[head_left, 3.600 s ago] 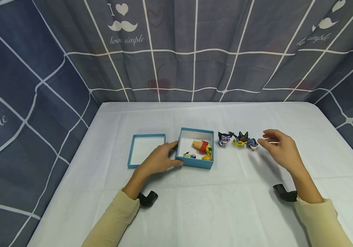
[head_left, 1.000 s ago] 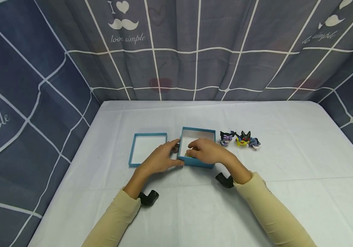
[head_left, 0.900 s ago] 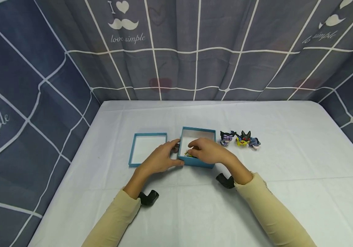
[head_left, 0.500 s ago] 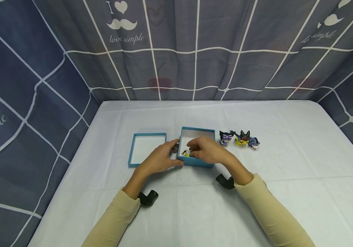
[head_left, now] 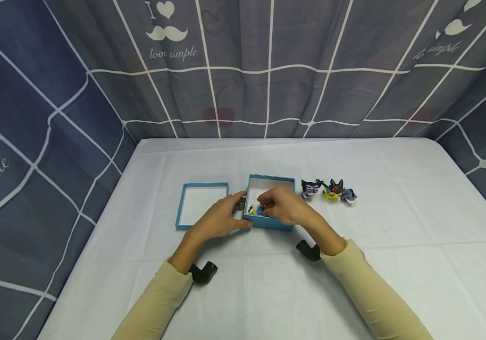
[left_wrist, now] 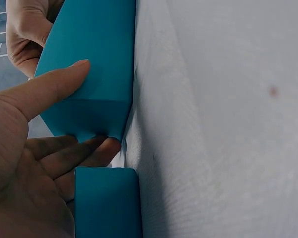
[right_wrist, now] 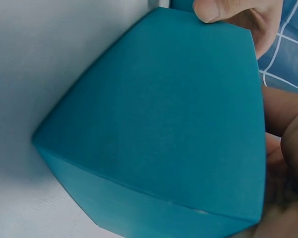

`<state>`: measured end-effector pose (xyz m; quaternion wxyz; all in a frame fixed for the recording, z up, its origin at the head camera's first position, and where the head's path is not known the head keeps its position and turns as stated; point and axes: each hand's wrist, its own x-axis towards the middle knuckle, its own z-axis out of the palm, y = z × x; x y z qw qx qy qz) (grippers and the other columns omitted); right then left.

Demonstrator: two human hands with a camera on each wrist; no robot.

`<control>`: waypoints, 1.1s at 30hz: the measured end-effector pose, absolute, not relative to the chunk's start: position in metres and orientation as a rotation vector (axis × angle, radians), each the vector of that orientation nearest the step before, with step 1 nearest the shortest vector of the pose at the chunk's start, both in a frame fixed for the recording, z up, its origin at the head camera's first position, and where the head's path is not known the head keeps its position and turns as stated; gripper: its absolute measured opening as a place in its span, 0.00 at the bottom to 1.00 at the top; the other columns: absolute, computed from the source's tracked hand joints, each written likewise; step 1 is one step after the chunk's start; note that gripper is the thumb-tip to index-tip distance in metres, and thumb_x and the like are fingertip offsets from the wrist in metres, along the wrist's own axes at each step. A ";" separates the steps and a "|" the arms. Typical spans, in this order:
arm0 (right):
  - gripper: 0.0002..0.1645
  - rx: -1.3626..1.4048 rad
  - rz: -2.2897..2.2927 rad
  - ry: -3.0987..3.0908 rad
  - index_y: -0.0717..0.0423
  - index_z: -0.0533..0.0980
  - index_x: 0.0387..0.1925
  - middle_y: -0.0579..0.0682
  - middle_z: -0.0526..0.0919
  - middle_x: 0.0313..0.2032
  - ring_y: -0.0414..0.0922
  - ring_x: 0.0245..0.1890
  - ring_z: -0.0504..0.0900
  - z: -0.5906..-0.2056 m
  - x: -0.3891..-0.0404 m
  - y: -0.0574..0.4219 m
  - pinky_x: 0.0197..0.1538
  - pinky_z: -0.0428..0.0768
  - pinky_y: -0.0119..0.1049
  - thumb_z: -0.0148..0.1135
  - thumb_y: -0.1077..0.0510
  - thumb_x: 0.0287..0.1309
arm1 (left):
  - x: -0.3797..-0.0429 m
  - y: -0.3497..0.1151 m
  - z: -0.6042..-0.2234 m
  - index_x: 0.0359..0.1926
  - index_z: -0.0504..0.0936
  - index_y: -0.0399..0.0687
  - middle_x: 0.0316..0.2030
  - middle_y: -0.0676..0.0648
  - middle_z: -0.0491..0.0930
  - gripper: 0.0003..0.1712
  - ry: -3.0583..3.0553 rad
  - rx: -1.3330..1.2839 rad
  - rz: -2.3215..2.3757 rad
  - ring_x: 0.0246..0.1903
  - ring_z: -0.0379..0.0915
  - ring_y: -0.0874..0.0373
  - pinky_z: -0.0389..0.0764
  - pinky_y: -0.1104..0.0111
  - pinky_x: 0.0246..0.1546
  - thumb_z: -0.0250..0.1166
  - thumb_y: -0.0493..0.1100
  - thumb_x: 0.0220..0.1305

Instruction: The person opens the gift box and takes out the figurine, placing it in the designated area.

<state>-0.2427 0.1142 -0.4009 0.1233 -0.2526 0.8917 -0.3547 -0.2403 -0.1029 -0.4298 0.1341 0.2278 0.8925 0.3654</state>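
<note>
My left hand (head_left: 219, 217) holds the near left corner of an open blue box (head_left: 270, 223), thumb on its front wall and fingers at its left side. In the left wrist view the thumb (left_wrist: 64, 82) lies along the blue wall. My right hand (head_left: 283, 205) reaches down into the box from the right, its fingers curled. At its fingertips it pinches a small toy figure (head_left: 255, 210) with blue, yellow and black parts, partly hidden. Walls and the hand hide the rest of the box's contents. In the right wrist view the box's wall (right_wrist: 164, 109) covers the fingertips.
The shallow blue-rimmed lid (head_left: 202, 205) lies left of the box, partly behind my left hand. Right of the box, a purple-black figure (head_left: 310, 189), a yellow-black figure (head_left: 333, 190) and a blue-grey figure (head_left: 348, 196) stand in a row on the white-covered table (head_left: 396, 189).
My right hand has come from beside the row of figures into the box. In the last second more of the small figure shows, shifted slightly left. My left hand stays on the box.
</note>
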 end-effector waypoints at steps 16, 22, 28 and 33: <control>0.15 -0.724 -1.093 2.724 0.64 0.83 0.48 0.54 0.86 0.43 0.48 0.43 0.85 -0.406 -0.236 0.108 0.44 0.82 0.41 0.69 0.65 0.58 | -0.239 -0.103 -0.429 0.74 0.60 0.38 0.57 0.41 0.77 0.50 2.565 0.661 1.083 0.58 0.73 0.51 0.70 0.55 0.60 0.75 0.47 0.57; 0.17 -0.723 -1.152 2.661 0.66 0.81 0.50 0.56 0.85 0.47 0.48 0.43 0.86 -0.407 -0.237 0.110 0.42 0.83 0.39 0.67 0.65 0.60 | -0.239 -0.103 -0.428 0.74 0.60 0.38 0.56 0.41 0.77 0.50 2.571 0.659 1.077 0.57 0.73 0.51 0.71 0.56 0.59 0.76 0.47 0.56; 0.19 -0.765 -1.184 2.645 0.67 0.81 0.51 0.57 0.85 0.46 0.48 0.42 0.86 -0.409 -0.238 0.112 0.44 0.82 0.39 0.69 0.63 0.58 | -0.238 -0.102 -0.426 0.74 0.60 0.38 0.55 0.41 0.78 0.51 2.577 0.652 1.070 0.56 0.73 0.50 0.71 0.55 0.58 0.76 0.47 0.56; 0.19 -0.773 -1.187 2.611 0.69 0.81 0.51 0.57 0.85 0.44 0.47 0.42 0.85 -0.408 -0.239 0.113 0.44 0.82 0.37 0.69 0.64 0.58 | -0.238 -0.102 -0.426 0.74 0.60 0.38 0.55 0.41 0.78 0.50 2.578 0.651 1.067 0.56 0.73 0.50 0.72 0.55 0.58 0.76 0.46 0.56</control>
